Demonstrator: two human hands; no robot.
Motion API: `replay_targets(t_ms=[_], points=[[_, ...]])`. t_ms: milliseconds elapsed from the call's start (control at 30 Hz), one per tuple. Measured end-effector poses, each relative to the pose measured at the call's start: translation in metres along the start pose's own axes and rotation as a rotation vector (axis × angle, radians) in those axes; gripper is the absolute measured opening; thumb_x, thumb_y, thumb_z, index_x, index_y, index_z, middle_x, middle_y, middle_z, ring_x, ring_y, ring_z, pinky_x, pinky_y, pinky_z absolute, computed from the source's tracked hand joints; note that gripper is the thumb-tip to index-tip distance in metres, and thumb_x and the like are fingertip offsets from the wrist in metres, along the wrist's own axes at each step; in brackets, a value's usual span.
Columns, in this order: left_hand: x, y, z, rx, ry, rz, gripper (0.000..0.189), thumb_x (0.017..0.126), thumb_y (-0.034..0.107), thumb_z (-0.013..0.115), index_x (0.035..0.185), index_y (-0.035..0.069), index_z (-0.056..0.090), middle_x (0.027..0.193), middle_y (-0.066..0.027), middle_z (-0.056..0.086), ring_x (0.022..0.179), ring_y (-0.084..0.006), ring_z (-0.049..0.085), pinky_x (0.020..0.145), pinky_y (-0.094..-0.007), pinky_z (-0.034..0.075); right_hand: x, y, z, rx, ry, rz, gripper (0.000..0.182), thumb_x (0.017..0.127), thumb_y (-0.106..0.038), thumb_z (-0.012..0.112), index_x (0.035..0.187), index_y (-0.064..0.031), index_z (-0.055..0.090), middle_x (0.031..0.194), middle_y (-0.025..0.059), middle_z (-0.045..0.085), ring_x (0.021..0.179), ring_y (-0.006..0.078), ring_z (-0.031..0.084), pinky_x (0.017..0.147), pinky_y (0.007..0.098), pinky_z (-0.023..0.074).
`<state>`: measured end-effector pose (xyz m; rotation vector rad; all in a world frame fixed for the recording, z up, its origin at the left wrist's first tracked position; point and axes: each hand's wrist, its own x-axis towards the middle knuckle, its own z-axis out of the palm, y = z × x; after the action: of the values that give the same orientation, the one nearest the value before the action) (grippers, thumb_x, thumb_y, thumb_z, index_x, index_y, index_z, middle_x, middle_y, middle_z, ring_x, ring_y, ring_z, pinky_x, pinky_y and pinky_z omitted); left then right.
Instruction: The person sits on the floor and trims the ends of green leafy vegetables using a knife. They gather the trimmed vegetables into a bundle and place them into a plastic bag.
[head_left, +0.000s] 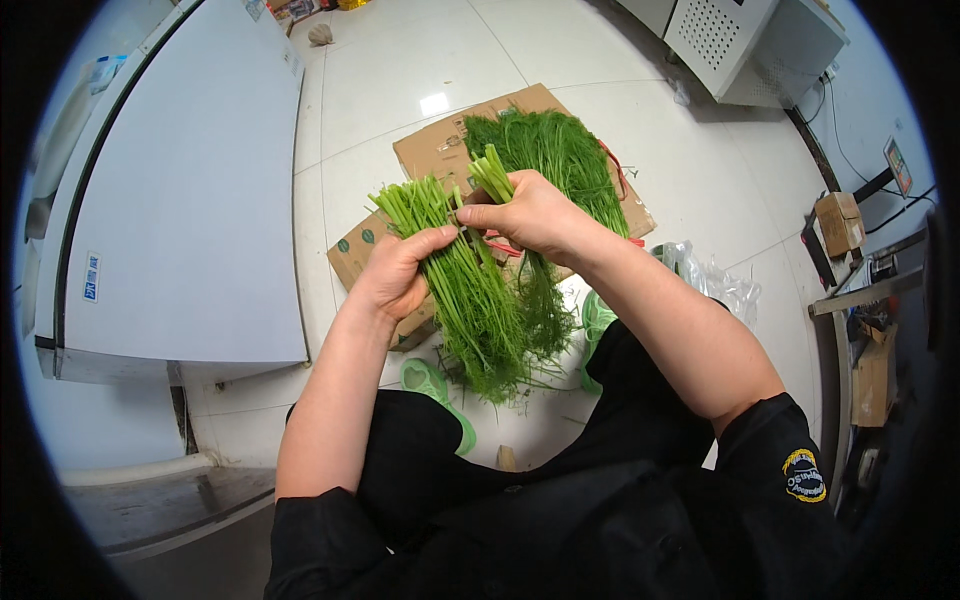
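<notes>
My left hand (397, 270) grips a thick bunch of feathery green herb (480, 307), likely dill or fennel fronds, with its pale stem ends up and its leaves hanging down. Close beside it, my right hand (532, 214) is closed around a smaller bunch (491, 174) of the same herb, whose fronds hang below the palm. The right thumb and the left thumb nearly meet over the stems. Beyond the hands, a large pile of the herb (555, 142) lies on flattened cardboard (435, 150) on the floor. Red ties (616, 169) show at the pile's right side.
A white appliance (187, 195) stands at the left on the tiled floor. Crumpled clear plastic (727, 289) lies right of my right forearm. Green shoes (431, 386) are below the bunches, among loose bits of herb. A metal cabinet (705, 37) and a shelf (870, 292) stand at the right.
</notes>
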<state>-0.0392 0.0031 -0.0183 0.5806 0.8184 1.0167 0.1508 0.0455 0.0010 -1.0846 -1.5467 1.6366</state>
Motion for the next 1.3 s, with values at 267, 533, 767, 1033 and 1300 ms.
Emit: replay_targets(t_ms=[267,533,767,1033,1300], points=[[-0.004,0.004,0.012,-0.007,-0.042,0.011,0.037,0.087,0.000,0.058,0.122,-0.006,0.048,0.109,-0.0163,0.060,0.093,-0.0263,0.065,0.080,-0.0428,0.059,-0.004,-0.012,0.001,0.221,-0.040,0.095,0.020,0.086,-0.016,0.064,0.092,0.0028,0.062,0.079,0.0089,0.062,0.065,0.0139,0.059,0.051,0.0302,0.0511],[-0.004,0.003,0.007,0.037,-0.021,-0.027,0.037,0.087,0.002,0.057,0.123,-0.004,0.048,0.111,-0.0169,0.059,0.099,-0.0251,0.062,0.084,-0.0444,0.057,-0.009,-0.017,0.008,0.049,-0.026,0.094,0.019,0.091,-0.020,0.060,0.094,-0.0018,0.064,0.072,0.0040,0.062,0.055,0.0094,0.055,0.046,0.0234,0.0399],[-0.002,0.008,0.002,-0.043,-0.016,0.039,0.039,0.088,0.001,0.055,0.126,-0.003,0.045,0.112,-0.0225,0.057,0.101,-0.0299,0.061,0.087,-0.0461,0.055,-0.003,-0.018,-0.010,0.085,0.077,0.102,0.019,0.093,-0.017,0.057,0.102,-0.0004,0.061,0.086,0.0104,0.066,0.070,0.0146,0.061,0.061,0.0303,0.0512],[0.000,0.013,-0.013,0.030,0.102,0.097,0.036,0.086,0.002,0.060,0.119,-0.007,0.047,0.100,-0.0203,0.061,0.088,-0.0268,0.065,0.078,-0.0407,0.059,0.005,-0.015,-0.028,0.117,0.179,0.068,0.021,0.095,-0.022,0.053,0.100,-0.0021,0.058,0.085,0.0078,0.069,0.073,0.0113,0.057,0.066,0.0284,0.0427],[-0.023,0.050,-0.035,0.137,0.205,0.226,0.041,0.085,0.003,0.062,0.122,-0.003,0.044,0.093,-0.0164,0.060,0.082,-0.0229,0.064,0.074,-0.0378,0.058,-0.003,-0.023,-0.102,0.326,0.395,0.000,0.029,0.097,-0.026,0.050,0.104,0.0031,0.052,0.089,0.0153,0.066,0.082,0.0242,0.065,0.070,0.0360,0.0541]])
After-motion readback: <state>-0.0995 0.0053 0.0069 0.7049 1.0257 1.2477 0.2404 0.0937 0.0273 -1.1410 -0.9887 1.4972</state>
